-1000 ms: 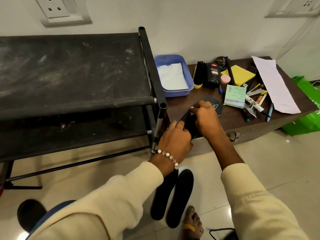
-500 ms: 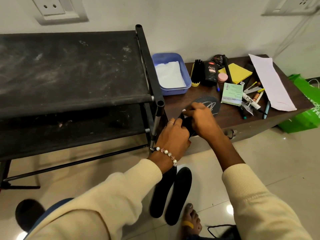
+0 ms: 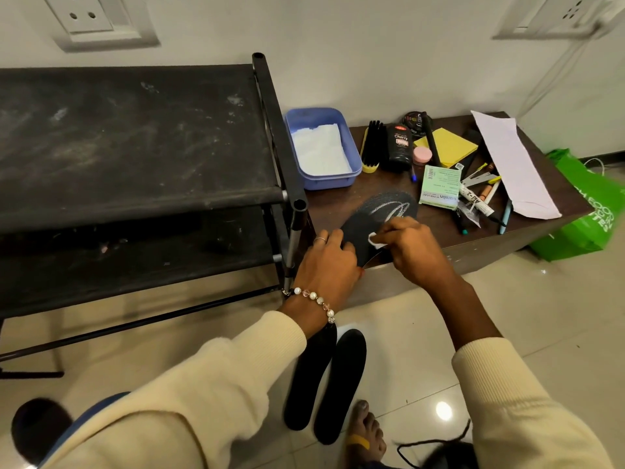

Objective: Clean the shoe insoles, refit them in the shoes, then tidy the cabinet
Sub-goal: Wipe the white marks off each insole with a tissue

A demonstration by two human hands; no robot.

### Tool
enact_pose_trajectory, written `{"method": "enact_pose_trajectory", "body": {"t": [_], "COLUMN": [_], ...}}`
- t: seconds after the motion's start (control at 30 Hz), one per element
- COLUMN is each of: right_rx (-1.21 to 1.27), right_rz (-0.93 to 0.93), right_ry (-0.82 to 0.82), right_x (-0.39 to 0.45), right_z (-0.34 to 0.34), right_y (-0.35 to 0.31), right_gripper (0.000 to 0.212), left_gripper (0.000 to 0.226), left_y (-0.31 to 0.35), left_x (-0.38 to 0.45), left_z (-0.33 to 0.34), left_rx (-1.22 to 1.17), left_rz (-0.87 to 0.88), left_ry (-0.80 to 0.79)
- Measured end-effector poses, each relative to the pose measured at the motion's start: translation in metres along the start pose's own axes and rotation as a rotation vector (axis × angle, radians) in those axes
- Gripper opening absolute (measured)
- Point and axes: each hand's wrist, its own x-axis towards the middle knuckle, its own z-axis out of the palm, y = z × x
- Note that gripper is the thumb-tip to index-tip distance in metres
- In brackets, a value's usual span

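Your right hand [image 3: 411,252] is pinching a small white wipe [image 3: 376,239] against the insole [image 3: 378,218], fingers curled round it. Your left hand [image 3: 329,262] is gripping the insole's near-left edge, pinning it on the brown cabinet top [image 3: 341,204]. The insole's long axis is running near-left to far-right, heel overhanging the near edge, far end just beyond your right hand, so wiping strokes probably go away from you. Two more insoles [image 3: 324,380] are lying on the floor below your left wrist. Blue tray [image 3: 348,143] is sitting further back.
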Motion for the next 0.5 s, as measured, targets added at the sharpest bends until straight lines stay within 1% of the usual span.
{"method": "enact_pose_trajectory", "body": {"t": [0.07,0.13,0.17,0.27,0.33,0.37,0.43,0.5], "right_rx": [-0.048,-0.083,-0.073,0.024,0.038,0.03,0.004,-0.036], "right_rz": [0.166,0.208,0.178,-0.003,-0.052,-0.022,0.111,0.205], "right_ry": [0.039,0.002,-0.01,-0.021,-0.027,-0.008,0.04,0.033], "right_x": [0.001,0.003,0.004,-0.001,-0.004,-0.004,-0.004,-0.005], "right_z": [0.001,0.002,0.002,0.002,0.001,0.0,0.001,0.004], "right_y": [0.009,0.005,0.002,-0.005,-0.001,0.002,0.008,0.009], "right_gripper": [0.035,0.039,0.038,0.033,0.032,0.032,0.034,0.035], "left_gripper": [0.049,0.048,0.048,0.049,0.05,0.051,0.05,0.05], "left_y": [0.0,0.0,0.0,0.002,0.003,0.004,0.003,0.003], "left_x": [0.0,0.0,0.001,0.002,0.002,0.002,0.002,0.001], "left_z": [0.0,0.0,0.0,-0.001,-0.001,-0.001,-0.002,-0.003], "left_rx": [0.001,0.007,0.01,0.012,0.01,0.011,0.013,0.014], "left_rz": [0.002,-0.004,-0.009,-0.025,-0.028,-0.027,-0.025,-0.025], "left_ry": [-0.005,-0.006,-0.006,-0.018,-0.026,-0.027,-0.028,-0.026]}}
